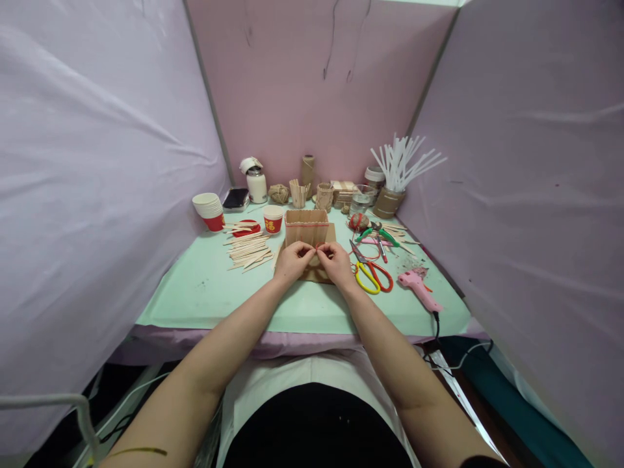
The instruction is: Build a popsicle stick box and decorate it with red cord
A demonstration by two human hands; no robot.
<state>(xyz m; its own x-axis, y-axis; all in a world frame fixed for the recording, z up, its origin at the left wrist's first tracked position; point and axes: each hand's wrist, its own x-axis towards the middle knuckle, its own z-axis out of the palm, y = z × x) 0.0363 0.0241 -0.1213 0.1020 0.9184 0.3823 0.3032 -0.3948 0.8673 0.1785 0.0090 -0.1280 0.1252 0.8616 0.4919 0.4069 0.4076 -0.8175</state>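
Close together at the front of a brown box, my left hand and my right hand are both closed in a pinch. A bit of red string shows between their fingertips. The box stands upright, with a thin reddish line along its top edge. My fingers cover its lower front, and a brown cardboard piece lies under my hands. Right of my right hand are scissors with one yellow and one red handle. Behind them sits a ball of red string.
Wooden sticks lie spread on the left, near red paper cups. Green-handled pliers and a pink glue gun with its cord are on the right. White sticks stand in a holder at the back right.
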